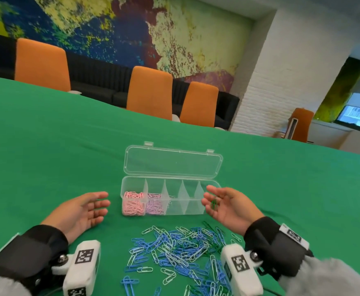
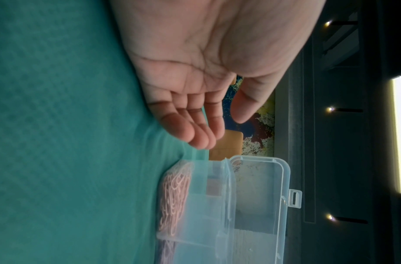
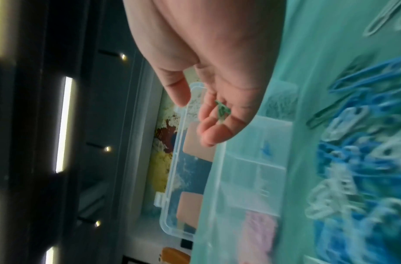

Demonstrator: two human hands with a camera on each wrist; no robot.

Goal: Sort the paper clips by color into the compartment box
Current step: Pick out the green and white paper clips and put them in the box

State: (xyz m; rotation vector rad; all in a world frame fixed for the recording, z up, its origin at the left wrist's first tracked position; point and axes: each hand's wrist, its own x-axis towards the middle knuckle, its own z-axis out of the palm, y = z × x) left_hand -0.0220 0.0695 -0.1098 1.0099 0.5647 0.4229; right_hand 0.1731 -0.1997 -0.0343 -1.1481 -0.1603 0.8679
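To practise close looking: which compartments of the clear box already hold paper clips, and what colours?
Only the two at the left end of the box: pink clips leftmost, lilac clips beside them.

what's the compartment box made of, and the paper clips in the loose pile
Compartment box: looks like thin clear plastic, glossy; the green cloth shows through its walls and open lid. Paper clips: probably wire with a smooth coloured coating, blue, pale and green; no bare metal shows, so the core is a guess.
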